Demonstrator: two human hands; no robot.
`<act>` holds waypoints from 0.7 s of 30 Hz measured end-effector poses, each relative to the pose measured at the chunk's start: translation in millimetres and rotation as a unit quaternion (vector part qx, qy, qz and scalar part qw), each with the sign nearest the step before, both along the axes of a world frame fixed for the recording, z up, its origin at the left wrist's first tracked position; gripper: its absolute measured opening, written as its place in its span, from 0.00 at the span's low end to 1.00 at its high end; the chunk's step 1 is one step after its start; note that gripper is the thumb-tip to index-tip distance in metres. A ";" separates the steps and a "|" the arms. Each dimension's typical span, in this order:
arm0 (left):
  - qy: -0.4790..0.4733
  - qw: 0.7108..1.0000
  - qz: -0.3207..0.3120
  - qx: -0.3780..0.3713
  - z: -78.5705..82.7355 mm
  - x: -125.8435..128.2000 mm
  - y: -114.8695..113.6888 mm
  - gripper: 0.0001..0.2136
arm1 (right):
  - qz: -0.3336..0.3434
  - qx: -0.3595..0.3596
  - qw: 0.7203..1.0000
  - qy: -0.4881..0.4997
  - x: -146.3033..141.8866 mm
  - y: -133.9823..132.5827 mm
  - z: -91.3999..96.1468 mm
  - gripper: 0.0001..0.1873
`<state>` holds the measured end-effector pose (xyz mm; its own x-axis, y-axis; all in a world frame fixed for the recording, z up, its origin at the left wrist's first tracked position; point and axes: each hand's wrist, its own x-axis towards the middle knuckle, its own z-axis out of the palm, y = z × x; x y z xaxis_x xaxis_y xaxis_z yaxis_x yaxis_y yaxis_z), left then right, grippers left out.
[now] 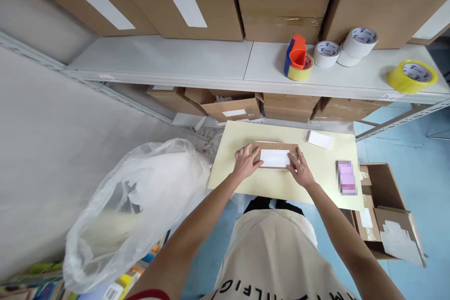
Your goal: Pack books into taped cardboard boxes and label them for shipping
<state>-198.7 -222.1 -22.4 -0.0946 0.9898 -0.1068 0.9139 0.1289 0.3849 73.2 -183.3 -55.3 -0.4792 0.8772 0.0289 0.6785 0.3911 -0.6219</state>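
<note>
A small brown cardboard box lies on the pale yellow table, with a blank white label on its upper face. My left hand grips the box's left end, thumb at the front edge near the label's lower left corner. Around the right end is my right hand, its fingers on the top and by the label's right edge. Behind it, near the table's back edge, sits a small stack of white labels. A pixelated pink and purple item rests at the table's right side.
Tape rolls, a yellow tape roll and an orange-and-blue tape dispenser stand on the shelf ahead. A plastic bag bulges left of the table. An open carton holding boxes stands on the right.
</note>
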 end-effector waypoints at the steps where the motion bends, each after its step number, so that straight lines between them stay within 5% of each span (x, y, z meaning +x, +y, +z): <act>1: -0.021 0.999 0.028 -0.004 -4.4 -5.0 -2.3 0.32 | -0.025 -0.029 0.999 0.035 1.7 -4.7 -3.8 0.28; 6: -0.219 0.965 0.141 -0.043 -26.7 -15.1 -8.3 0.41 | -0.206 -0.163 0.953 0.152 3.3 -8.9 -8.8 0.41; 11: -0.290 0.937 0.184 -0.065 -29.7 2.3 2.1 0.39 | -0.293 -0.212 0.919 0.158 -22.4 3.3 5.1 0.41; 16: -0.300 0.935 0.181 -0.051 -19.3 17.2 -3.7 0.31 | -0.362 -0.208 0.894 0.164 -35.8 -31.5 15.9 0.37; 21: -0.327 0.939 0.105 -0.019 1.4 29.2 -22.3 0.32 | -0.423 -0.190 0.868 0.179 -13.1 -83.0 42.6 0.35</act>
<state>-169.5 -244.4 -20.9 -0.1886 0.9511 -0.2445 0.4359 0.3041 0.8471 60.1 -266.3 -12.7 0.3216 0.8895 -0.3246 0.3590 -0.4318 -0.8274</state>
